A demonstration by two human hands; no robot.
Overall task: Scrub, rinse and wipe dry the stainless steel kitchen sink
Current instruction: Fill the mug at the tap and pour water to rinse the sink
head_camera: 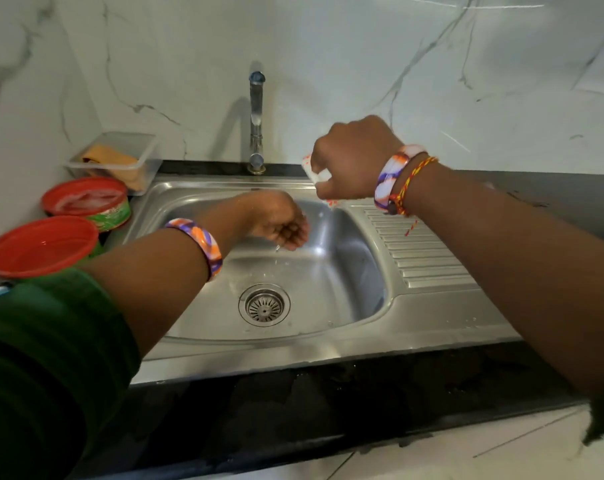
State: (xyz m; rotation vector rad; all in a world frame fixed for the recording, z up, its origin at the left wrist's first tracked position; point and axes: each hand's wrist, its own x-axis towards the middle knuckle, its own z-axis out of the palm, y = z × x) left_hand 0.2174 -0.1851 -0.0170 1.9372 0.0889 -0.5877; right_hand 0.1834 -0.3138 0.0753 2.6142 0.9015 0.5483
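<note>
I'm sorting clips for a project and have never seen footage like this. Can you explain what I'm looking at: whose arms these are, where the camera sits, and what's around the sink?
There is no machine here. A person wears a wide-angle camera on the head, looking forward and down, so the two arms are their own.

The left hand hangs over the basin of the steel sink with curled, wet-looking fingers and holds nothing that I can see. The right hand is raised near the tap and grips a white cloth with orange marks.

On the dark counter to the left stand a red tub with something foamy inside, a red lid nearer the camera, and a clear box with an orange cloth in it. No water runs from the tap.
</note>
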